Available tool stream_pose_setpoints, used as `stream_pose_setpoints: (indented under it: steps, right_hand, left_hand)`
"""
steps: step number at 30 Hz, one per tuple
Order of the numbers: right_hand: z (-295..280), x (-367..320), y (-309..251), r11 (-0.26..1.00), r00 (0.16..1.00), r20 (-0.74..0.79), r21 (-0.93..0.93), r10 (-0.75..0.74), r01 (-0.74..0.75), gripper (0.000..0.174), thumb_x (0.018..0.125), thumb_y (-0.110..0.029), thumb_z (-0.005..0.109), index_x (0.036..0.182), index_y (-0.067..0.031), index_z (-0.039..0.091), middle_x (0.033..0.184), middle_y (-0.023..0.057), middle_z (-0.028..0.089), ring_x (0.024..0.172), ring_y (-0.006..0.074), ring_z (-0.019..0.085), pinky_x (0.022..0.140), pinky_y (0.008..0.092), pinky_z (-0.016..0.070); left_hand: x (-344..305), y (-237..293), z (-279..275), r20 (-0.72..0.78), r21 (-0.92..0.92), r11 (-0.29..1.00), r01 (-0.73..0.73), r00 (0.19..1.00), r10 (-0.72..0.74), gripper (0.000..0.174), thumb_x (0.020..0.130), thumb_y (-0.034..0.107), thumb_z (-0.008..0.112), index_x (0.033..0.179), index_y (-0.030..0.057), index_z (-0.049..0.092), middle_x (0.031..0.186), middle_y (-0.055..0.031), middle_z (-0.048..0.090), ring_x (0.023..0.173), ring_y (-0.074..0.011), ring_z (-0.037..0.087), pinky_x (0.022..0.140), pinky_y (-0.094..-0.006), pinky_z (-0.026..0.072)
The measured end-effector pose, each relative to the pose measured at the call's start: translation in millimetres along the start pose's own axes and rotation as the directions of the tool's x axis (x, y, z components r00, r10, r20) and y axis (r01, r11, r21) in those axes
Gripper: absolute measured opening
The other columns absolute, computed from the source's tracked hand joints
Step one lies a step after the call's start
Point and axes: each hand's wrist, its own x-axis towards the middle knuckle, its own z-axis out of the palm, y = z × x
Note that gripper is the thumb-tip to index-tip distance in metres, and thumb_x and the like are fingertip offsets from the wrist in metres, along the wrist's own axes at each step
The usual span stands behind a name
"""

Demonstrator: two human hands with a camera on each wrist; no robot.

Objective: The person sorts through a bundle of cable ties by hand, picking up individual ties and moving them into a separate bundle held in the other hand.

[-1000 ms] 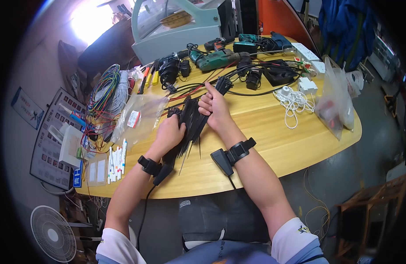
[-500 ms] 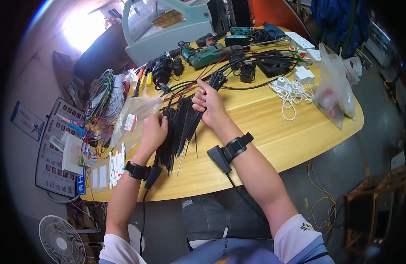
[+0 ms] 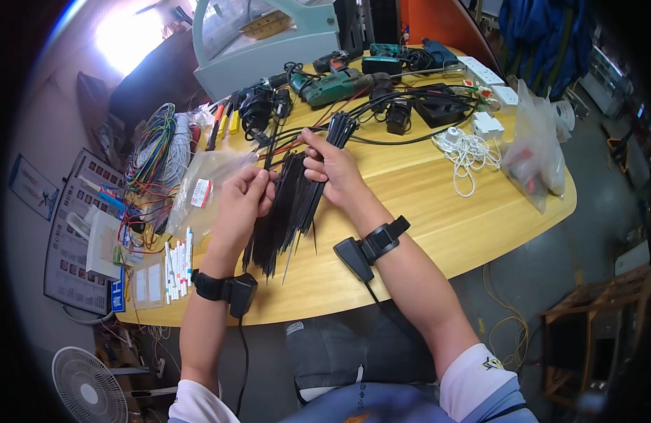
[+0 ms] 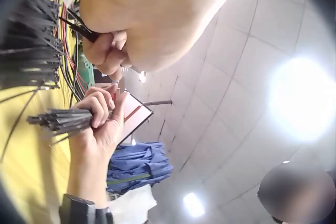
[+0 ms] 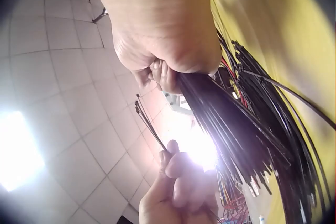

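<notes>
My right hand (image 3: 334, 169) grips a thick bundle of black cable ties (image 3: 341, 127), heads poking out past the thumb and tails fanning below, as the right wrist view shows. Between thumb and fingertips, my left hand (image 3: 237, 204) pinches a few loose cable ties (image 5: 149, 121), whose ends rise above the fingers. A pile of black cable ties (image 3: 269, 236) lies on the wooden table (image 3: 410, 204) between and below both hands, partly behind the left one.
Left of the hands are a clear plastic bag (image 3: 230, 169) with a label, several markers (image 3: 179, 271) and coloured wire coils (image 3: 152, 148). A green power drill (image 3: 332, 88) and black cables lie behind. At right are white beaded cord (image 3: 463, 158) and a filled plastic bag (image 3: 528, 155).
My left hand has come away from the pile's upper left with a few cable ties pinched in its fingers. My right hand keeps its bundle in nearly the same place.
</notes>
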Motion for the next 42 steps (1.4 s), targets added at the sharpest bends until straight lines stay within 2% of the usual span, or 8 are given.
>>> stream_pose_setpoints:
  steps: [2,6,12,19,24,27,33,42]
  right_hand:
    - [3.6,-2.9,-0.3,1.0,1.0,0.001,-0.01,-0.011,0.011,0.024,0.086,-0.02,0.076,0.08,-0.0105,0.055,0.067,-0.0054,0.045,0.044,0.0014,0.03,0.04,0.02,0.021]
    - [3.7,-1.3,0.1,0.998,0.998,0.012,-0.011,-0.054,0.054,0.022,0.086,-0.019,0.075,0.081,-0.0107,0.056,0.067,-0.0062,0.045,0.043,0.0008,0.03,0.039,0.0197,0.0206]
    - [9.9,-3.0,1.2,0.992,0.994,-0.052,-0.087,-0.092,0.087,0.022,0.087,-0.017,0.075,0.08,-0.012,0.055,0.066,-0.0082,0.042,0.044,0.0004,0.03,0.04,0.0197,0.0202]
    - [14.8,-4.3,3.9,0.984,0.992,-0.054,-0.145,-0.115,0.106,0.022,0.088,-0.017,0.074,0.079,-0.0137,0.054,0.063,-0.0092,0.041,0.046,0.0005,0.028,0.041,0.0202,0.0196]
    - [16.8,-6.9,1.2,0.987,0.991,-0.037,-0.099,-0.127,0.123,0.023,0.093,-0.026,0.068,0.094,-0.0041,0.061,0.078,-0.003,0.055,0.049,0.0019,0.031,0.043,0.0199,0.0213]
    - [16.6,-8.4,0.3,0.986,0.99,-0.023,-0.102,-0.138,0.135,0.021,0.094,-0.025,0.067,0.095,-0.0038,0.062,0.08,-0.0027,0.057,0.05,0.0019,0.031,0.043,0.0195,0.0217]
    - [14.2,-7.3,2.4,0.983,0.992,0.022,-0.137,-0.122,0.124,0.023,0.094,-0.023,0.066,0.102,-0.0019,0.064,0.083,-0.0025,0.055,0.05,0.0016,0.032,0.043,0.0191,0.0222]
    - [6.0,-2.9,1.0,0.989,0.991,0.004,-0.058,-0.134,0.134,0.026,0.093,-0.023,0.068,0.106,-0.0004,0.064,0.081,-0.0031,0.05,0.05,0.0019,0.03,0.043,0.0191,0.0224]
  left_hand:
    - [-3.3,-1.6,7.0,0.04,-0.097,0.995,0.032,0.999,-0.028,0.024,0.101,0.017,0.051,0.104,-0.0047,0.061,0.064,0.0029,0.047,0.047,-0.0034,0.032,0.043,-0.0207,0.0217]
    - [-5.6,-10.4,11.2,0.108,-0.208,0.976,0.064,0.993,-0.042,0.026,0.1,0.016,0.053,0.11,-0.007,0.062,0.065,0.0032,0.048,0.05,-0.0026,0.036,0.044,-0.0195,0.0256]
    - [0.4,-30.6,9.7,0.068,-0.297,0.953,0.056,0.997,-0.038,0.029,0.1,0.018,0.053,0.11,-0.0072,0.063,0.063,0.0022,0.048,0.046,-0.0033,0.034,0.043,-0.0203,0.0243]
    - [-6.2,-36.1,-1.2,0.134,-0.356,0.93,0.094,0.99,-0.049,0.03,0.1,0.019,0.052,0.109,-0.0072,0.064,0.065,0.0021,0.05,0.046,-0.003,0.035,0.043,-0.0189,0.0259]
    - [-4.6,-40.4,-2.2,0.182,-0.39,0.911,0.13,0.981,-0.062,0.03,0.1,0.019,0.053,0.109,-0.0072,0.065,0.065,0.002,0.051,0.046,-0.0027,0.036,0.043,-0.0187,0.0261]
    - [-5.5,-39.0,-0.2,0.186,-0.406,0.899,0.163,0.978,-0.093,0.03,0.1,0.019,0.053,0.108,-0.007,0.065,0.065,0.0018,0.051,0.046,-0.0028,0.036,0.043,-0.0186,0.0262]
    - [-4.0,-42.8,-0.3,0.207,-0.431,0.882,0.19,0.972,-0.108,0.029,0.1,0.019,0.054,0.107,-0.0066,0.065,0.065,0.0016,0.051,0.047,-0.003,0.037,0.043,-0.0186,0.0266]
    - [-3.8,-46.7,1.8,0.216,-0.417,0.893,0.169,0.973,-0.083,0.029,0.1,0.019,0.054,0.109,-0.0067,0.064,0.067,0.0017,0.052,0.048,-0.0032,0.039,0.044,-0.0186,0.0277]
